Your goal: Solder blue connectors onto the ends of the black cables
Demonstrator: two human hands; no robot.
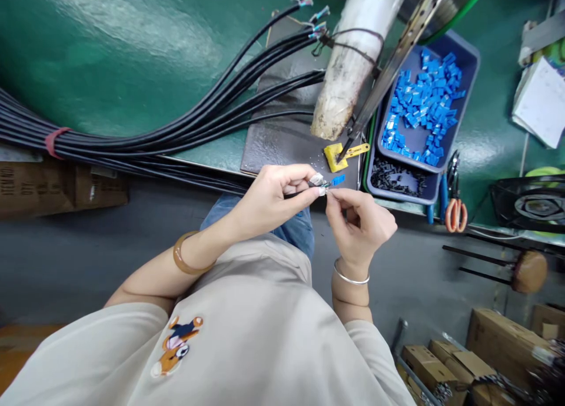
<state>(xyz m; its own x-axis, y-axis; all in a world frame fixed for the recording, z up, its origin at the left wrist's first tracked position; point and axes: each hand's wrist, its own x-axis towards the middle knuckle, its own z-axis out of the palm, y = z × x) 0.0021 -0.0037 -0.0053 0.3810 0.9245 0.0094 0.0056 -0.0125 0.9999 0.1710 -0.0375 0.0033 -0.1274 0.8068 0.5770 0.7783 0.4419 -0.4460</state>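
Observation:
My left hand [286,188] is closed around the end of a black cable, thumb and forefinger pinching where thin coloured wires [324,185] come out. White coverings sit on its thumb and a fingertip. A small blue connector [338,180] shows just beyond the wires, near both hands; whether it is attached to them I cannot tell. My right hand [359,218] pinches at a thin wire by the cable end, its other fingers curled in. Just above the hands, a yellow piece with a yellow strip [357,150] lies below a metal bar.
A bundle of black cables [176,141] with stripped ends crosses the green table. A white-wrapped tube [353,70] and metal arm [392,59] overhang it. Right of them are a bin [470,59] of blue connectors, a bin of small black parts [397,179], and orange-handled scissors [456,215].

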